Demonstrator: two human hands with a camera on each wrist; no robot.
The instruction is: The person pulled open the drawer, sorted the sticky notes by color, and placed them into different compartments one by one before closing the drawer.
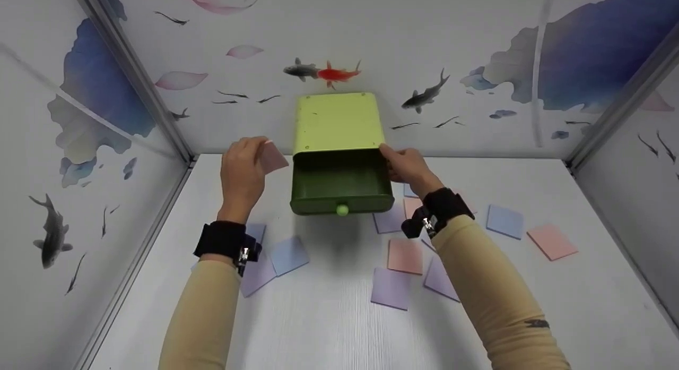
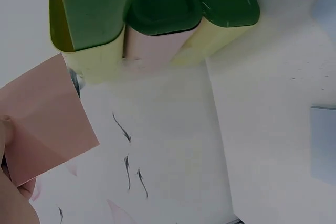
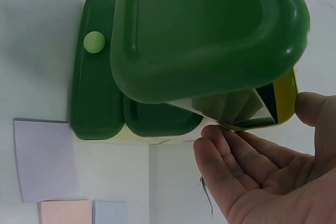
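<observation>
A stacked drawer cabinet (image 1: 338,120) with a yellow-green top stands against the back wall. Its top drawer (image 1: 342,204) is pulled out, and the dark green inside shows. Beside the cabinet's left, my left hand (image 1: 244,171) pinches a pink sticky note (image 2: 50,119) between thumb and fingers, level with the drawer opening. My right hand (image 3: 262,166) is at the cabinet's upper right, its thumb on the top front corner and its extended fingers along the side wall. In the right wrist view the lower drawer fronts (image 3: 100,93) are closed under the open one.
Several pastel squares lie scattered on the white table (image 1: 329,327): a blue one (image 1: 289,256) at left, a pink one (image 1: 405,256) and a purple one (image 1: 390,288) at centre right, another pink one (image 1: 551,241) far right. Fish-printed walls (image 1: 451,35) enclose three sides.
</observation>
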